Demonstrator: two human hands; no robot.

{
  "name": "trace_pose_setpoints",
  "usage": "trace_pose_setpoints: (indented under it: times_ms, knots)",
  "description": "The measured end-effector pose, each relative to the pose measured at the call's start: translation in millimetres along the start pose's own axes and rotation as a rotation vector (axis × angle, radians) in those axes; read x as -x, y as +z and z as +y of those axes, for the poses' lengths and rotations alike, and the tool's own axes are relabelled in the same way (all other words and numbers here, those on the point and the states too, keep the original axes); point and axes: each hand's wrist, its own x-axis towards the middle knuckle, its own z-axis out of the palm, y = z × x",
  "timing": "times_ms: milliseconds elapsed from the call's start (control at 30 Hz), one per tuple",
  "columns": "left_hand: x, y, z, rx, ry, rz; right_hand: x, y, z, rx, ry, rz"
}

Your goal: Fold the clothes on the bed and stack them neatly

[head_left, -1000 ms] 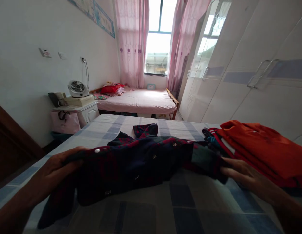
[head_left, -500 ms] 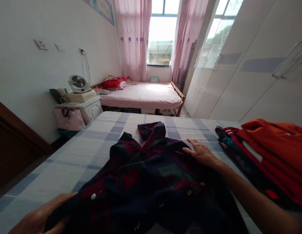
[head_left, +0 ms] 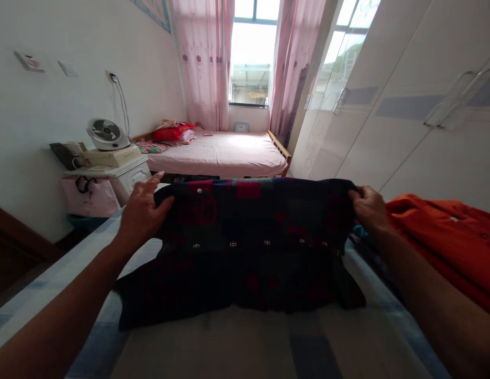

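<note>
A dark shirt [head_left: 245, 226] with red, navy and green patches is raised above the bed, stretched wide between my two hands. My left hand [head_left: 144, 208] pinches its left end, thumb on the cloth and some fingers pointing up. At the opposite end, my right hand [head_left: 369, 208] grips the cloth between thumb and fingers. A row of small metal fasteners runs across the middle of the shirt, and one pale round button shows near my left hand. The lower part of the shirt hangs toward the checked bedsheet [head_left: 213, 347]; its contact with the sheet is hard to make out in shadow.
Folded clothes with an orange garment [head_left: 438, 221] on top lie by my right forearm. A nightstand [head_left: 130, 181] carrying a fan [head_left: 106, 134] stands at the left, beside a pink bag [head_left: 90, 197]. A second bed [head_left: 229, 150] is beyond, and white wardrobes [head_left: 427, 152] line the right.
The shirt went from lying on the bed with its collar pointing away to being lifted and held sideways. Both hands moved up and apart; the right now grips the cloth.
</note>
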Motion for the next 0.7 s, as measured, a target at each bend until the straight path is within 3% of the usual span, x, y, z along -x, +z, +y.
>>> trace_pose_setpoints:
  times_ms: [100, 167, 267, 333, 400, 467, 533, 600, 700]
  knots:
    - [-4, 31, -15, 0.042, -0.093, -0.240, 18, 2, 18, 0.132, -0.047, -0.047]
    - [20, 35, -36, 0.060, -0.180, -0.398, 50, -1, 32, 0.137, -0.160, -0.150]
    - [75, 27, -71, 0.058, -0.206, -0.554, 107, -12, 54, 0.144, -0.281, -0.424]
    - [105, 24, -83, 0.069, -0.174, -0.553, 138, -15, 64, 0.183, -0.369, -0.536]
    - [118, 27, -80, 0.095, -0.128, -0.478, 157, -8, 69, 0.233, -0.442, -0.554]
    - [116, 34, -66, 0.140, -0.124, -0.410, 161, 4, 66, 0.264, -0.475, -0.531]
    - [103, 36, -45, 0.198, -0.205, -0.403, 154, 14, 56, 0.249, -0.464, -0.522]
    - [88, 25, -27, 0.292, -0.340, -0.429, 140, 12, 38, 0.181, -0.447, -0.486]
    - [81, -15, -16, 0.407, -0.483, -0.432, 122, -19, 8, 0.069, -0.447, -0.405]
